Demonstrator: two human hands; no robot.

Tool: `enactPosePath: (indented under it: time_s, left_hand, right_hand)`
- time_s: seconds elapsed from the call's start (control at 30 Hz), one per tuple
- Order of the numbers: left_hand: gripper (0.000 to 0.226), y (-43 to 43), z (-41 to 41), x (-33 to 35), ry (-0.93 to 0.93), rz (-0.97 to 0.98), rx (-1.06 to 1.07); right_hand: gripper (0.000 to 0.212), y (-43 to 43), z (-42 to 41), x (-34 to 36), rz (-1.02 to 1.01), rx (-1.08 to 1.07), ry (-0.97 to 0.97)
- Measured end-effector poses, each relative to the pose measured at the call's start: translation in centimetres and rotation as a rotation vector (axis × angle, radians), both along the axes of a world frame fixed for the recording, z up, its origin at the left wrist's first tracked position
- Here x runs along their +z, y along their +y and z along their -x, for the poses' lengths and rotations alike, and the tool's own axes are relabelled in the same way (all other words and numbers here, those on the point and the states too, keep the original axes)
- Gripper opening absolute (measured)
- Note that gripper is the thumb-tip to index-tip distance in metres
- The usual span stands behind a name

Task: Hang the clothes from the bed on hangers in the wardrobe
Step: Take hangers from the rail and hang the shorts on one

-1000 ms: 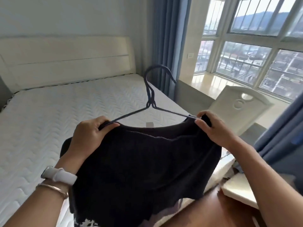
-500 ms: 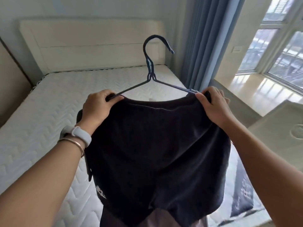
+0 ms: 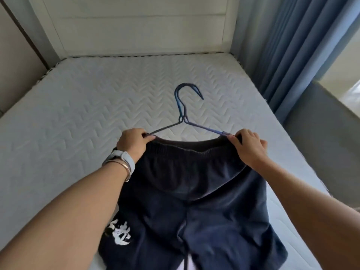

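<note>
While both hands pinch the waistband, left hand (image 3: pixel 133 142) and right hand (image 3: pixel 248 146) stretch dark shorts (image 3: pixel 187 201) between them along the hanger (image 3: pixel 184 121), hook pointing away over the bed (image 3: pixel 78 106).

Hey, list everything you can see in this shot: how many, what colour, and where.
shorts: one, dark navy with a white print on one leg, held by the waistband over the mattress
hanger: one, blue wire, its ends at the waistband, hook toward the headboard
mattress: one, white quilted, middle of view
headboard: one, cream, far end
curtain: one, blue, right side
watch: one, pale band, left wrist
bracelet: one, metallic, beside the watch
left hand: grips the waistband's left end
right hand: grips the waistband's right end
</note>
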State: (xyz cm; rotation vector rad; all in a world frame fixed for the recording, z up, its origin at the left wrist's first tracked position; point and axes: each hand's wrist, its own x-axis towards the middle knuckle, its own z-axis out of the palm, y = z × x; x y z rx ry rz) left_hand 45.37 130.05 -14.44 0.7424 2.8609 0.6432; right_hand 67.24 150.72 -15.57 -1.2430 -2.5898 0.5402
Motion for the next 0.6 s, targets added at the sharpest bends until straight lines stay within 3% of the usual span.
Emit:
enactPosePath:
  time_s: [0.27, 0.47, 0.6]
  left_hand:
    - [0.024, 5.7, 4.1, -10.2, -0.042, -0.1, -0.035]
    - [0.024, -4.8, 0.0, -16.6, -0.355, -0.013, 0.059]
    - [0.016, -14.5, -4.6, -16.5, -0.609, -0.013, 0.032]
  right_hand:
    - [0.053, 2.3, 7.3, -11.0, 0.069, -0.158, 0.045]
    - [0.04, -4.1, 4.1, -17.0, 0.259, 0.112, -0.274]
    - [0.026, -9.7, 1.0, -16.0, 0.381, 0.207, -0.359]
